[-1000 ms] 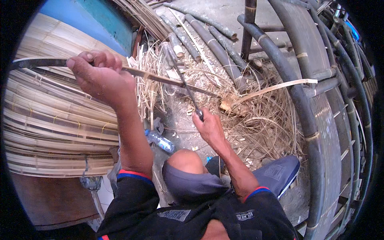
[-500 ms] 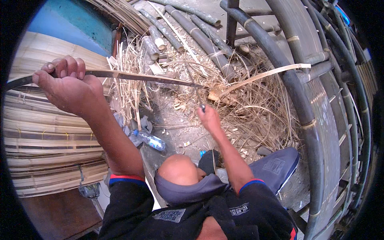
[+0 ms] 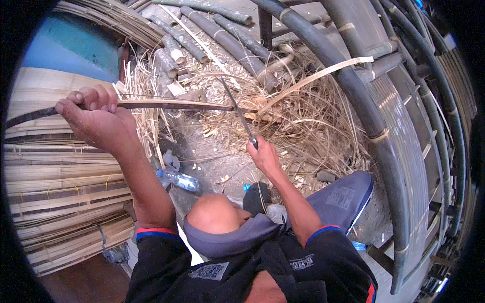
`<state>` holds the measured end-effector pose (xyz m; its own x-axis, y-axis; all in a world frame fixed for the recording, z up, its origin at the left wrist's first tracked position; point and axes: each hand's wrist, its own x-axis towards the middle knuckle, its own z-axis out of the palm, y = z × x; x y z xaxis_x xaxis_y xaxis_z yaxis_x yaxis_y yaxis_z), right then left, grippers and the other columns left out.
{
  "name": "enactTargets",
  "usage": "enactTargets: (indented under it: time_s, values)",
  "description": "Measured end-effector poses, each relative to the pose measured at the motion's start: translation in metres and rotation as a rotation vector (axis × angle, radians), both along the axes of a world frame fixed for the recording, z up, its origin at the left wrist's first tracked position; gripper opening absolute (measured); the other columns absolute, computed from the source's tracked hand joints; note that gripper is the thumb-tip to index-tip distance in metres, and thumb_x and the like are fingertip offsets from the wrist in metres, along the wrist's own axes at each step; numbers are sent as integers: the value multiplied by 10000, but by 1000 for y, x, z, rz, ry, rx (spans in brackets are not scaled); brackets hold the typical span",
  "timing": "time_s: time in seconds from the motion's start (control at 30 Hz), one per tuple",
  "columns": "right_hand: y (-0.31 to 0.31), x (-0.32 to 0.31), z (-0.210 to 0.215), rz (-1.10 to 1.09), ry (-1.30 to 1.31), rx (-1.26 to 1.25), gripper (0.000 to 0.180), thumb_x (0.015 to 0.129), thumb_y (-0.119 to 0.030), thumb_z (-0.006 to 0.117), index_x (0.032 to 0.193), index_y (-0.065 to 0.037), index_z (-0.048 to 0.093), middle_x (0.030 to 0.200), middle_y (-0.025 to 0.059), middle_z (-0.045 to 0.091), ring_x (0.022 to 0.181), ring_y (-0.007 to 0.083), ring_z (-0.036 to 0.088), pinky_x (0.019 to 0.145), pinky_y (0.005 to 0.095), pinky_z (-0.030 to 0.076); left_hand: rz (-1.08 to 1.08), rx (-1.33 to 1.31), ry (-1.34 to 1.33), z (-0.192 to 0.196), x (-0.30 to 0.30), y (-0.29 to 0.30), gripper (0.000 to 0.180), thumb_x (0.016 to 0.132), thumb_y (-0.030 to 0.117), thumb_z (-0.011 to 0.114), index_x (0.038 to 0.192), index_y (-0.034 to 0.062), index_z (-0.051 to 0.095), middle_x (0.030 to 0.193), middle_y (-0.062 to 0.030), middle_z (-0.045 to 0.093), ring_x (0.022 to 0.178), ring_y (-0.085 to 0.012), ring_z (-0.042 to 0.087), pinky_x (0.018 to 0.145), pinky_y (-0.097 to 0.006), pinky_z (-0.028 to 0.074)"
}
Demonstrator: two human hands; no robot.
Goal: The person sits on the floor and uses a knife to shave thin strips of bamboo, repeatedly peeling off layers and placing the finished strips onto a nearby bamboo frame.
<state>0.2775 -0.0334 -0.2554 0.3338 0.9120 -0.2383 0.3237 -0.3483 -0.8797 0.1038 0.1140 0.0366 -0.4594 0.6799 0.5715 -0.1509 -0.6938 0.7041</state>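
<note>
My left hand [image 3: 98,118] is raised at the left with its fingers closed round a long bamboo strip [image 3: 177,104]. The strip is dark on one side and pale on the other, and runs rightward across the knife. My right hand [image 3: 263,155], lower and near the middle, grips the dark handle of a knife [image 3: 241,115]. Its long narrow blade points up and slightly left, crossing the strip. Just right of the blade, a pale curved bamboo strip [image 3: 318,83] extends up to the right over the frame; whether both strips are one piece I cannot tell.
Shavings and thin curls [image 3: 313,131] cover the floor ahead. Cut bamboo poles [image 3: 222,40] lie beyond them. A dark bamboo frame [image 3: 376,118] stands at the right, stacked slatted panels [image 3: 60,177] at the left. A plastic bottle [image 3: 183,181] lies near my left knee.
The knife blade now shows more fully, standing across the strip. A pale edge shows along the strip near my left hand. The whole view has shifted slightly.
</note>
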Motion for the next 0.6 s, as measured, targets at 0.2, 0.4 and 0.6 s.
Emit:
enactTargets:
  time_s: [0.2,0.4,0.6]
  values:
    - [9,-16,50,138,-48,269,356,919,-342,635,903,13,646,762,261,650,716,439,655,671,503,508,37,-17,61,12,8,2,487,1024,534,443,780,114,397,610,7,317,470,-109,250,403,-260,203]
    - [27,31,-73,57,-56,-68,375,919,-365,623,1020,-5,626,752,249,669,732,450,666,694,536,525,78,-69,69,6,0,18,470,1036,503,432,787,107,380,616,3,309,488,-119,258,419,-256,224]
    - [19,15,-95,59,-262,-8,395,895,-374,620,976,13,638,771,291,663,747,475,668,699,550,523,58,-55,76,7,3,29,420,1045,449,421,806,107,370,611,1,297,486,-121,250,418,-267,205]
